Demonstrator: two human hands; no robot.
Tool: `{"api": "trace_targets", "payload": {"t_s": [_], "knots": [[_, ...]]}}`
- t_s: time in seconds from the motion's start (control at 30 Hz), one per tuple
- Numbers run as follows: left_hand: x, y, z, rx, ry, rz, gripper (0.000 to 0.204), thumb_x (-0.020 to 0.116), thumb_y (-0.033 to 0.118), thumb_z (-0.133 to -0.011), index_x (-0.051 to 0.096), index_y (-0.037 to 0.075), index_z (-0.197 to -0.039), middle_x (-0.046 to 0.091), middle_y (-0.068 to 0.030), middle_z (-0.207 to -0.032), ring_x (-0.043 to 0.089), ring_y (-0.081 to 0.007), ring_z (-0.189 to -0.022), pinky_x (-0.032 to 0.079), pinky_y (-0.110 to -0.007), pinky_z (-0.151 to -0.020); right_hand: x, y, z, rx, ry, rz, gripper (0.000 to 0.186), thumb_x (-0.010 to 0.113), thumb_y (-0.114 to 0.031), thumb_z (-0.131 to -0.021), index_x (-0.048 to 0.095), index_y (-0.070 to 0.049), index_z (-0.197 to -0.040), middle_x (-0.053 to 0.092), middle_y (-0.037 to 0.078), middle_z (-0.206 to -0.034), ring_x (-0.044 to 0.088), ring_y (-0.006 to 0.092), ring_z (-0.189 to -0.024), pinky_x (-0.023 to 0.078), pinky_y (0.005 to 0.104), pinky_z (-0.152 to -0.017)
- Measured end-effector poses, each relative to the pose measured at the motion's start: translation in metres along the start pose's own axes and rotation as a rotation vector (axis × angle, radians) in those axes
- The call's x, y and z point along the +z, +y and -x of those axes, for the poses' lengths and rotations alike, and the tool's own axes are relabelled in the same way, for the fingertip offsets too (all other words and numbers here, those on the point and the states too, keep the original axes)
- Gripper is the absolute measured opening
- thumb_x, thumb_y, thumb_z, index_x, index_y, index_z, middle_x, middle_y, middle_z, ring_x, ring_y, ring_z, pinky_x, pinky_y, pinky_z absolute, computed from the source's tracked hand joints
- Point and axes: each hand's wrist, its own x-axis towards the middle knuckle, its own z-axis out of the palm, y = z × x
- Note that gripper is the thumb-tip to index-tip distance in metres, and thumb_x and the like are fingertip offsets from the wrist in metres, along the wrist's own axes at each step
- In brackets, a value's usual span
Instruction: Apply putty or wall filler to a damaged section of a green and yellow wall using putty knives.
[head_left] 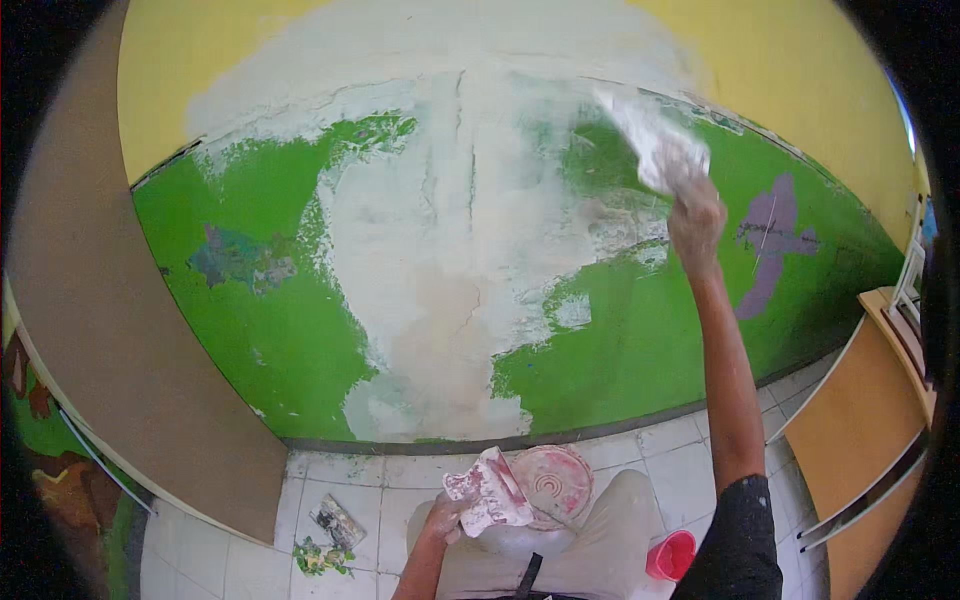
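At the upper right, my right hand [697, 220] is closed around a broad putty knife [655, 140], blurred and coated white, its blade held up at the wall where white filler meets green paint. Low in the middle, my left hand [445, 518] grips a flat putty scraper [492, 492] smeared with pinkish-white paste. The wall [620, 330] is yellow above and green below. A wide patch of white filler [400, 230] runs down its middle, with cracks showing. Just beyond my lap sits a round pinkish tub or lid [552, 487], partly hidden behind the scraper.
A red plastic container [671, 556] stands by my right leg. On the tiled floor [340, 468] to the left lie a dirty flat piece [338, 522] and yellow-green scraps [322, 558]. Wooden furniture [850, 430] borders the right, a brown panel [130, 300] the left.
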Motion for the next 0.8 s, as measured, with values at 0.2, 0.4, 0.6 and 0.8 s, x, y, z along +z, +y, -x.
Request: {"api": "trace_targets", "payload": {"t_s": [0.2,0.4,0.6,0.8], "knots": [[0.015,0.003,0.005,0.023,0.001,0.000,0.038,0.064,0.005,-0.082,0.053,-0.002,-0.119,0.062,-0.0098,-0.109,0.062,-0.0216,-0.097,0.052,-0.037,-0.086,0.097,-0.026,0.018,-0.271,-0.043,0.043,0.042,0.056,0.007,-0.070,0.069,-0.012,-0.105,0.067,0.014,-0.102,0.061,0.0282,-0.103,0.044,0.0402,-0.094],[0.006,0.000,-0.004,-0.019,0.026,0.010,0.036,0.064,0.006,-0.082,0.056,0.000,-0.117,0.062,-0.0079,-0.107,0.062,-0.0196,-0.094,0.051,-0.036,-0.085,0.089,-0.053,0.178,-0.130,-0.287,-0.222,0.050,0.058,0.004,-0.061,0.067,-0.014,-0.108,0.064,0.011,-0.113,0.056,0.0241,-0.115,0.032,0.0457,-0.109],[-0.004,0.005,0.001,0.020,-0.022,0.048,0.039,0.064,0.005,-0.082,0.053,-0.002,-0.119,0.061,-0.0107,-0.111,0.062,-0.0226,-0.097,0.051,-0.037,-0.087,0.016,-0.020,0.202,0.179,-0.258,-0.166,0.034,0.054,0.003,-0.073,0.067,-0.008,-0.102,0.066,0.016,-0.106,0.063,0.0263,-0.101,0.047,0.0365,-0.089],[-0.014,-0.002,0.002,0.029,-0.041,0.043,0.044,0.066,0.005,-0.081,0.050,-0.003,-0.121,0.060,-0.0125,-0.114,0.063,-0.0247,-0.098,0.053,-0.038,-0.087,0.001,0.031,0.010,0.783,0.278,-0.309,0.016,0.055,-0.011,-0.083,0.062,0.004,-0.086,0.057,0.005,-0.069,0.051,0.0119,-0.060,0.042,0.0302,-0.054]]}}
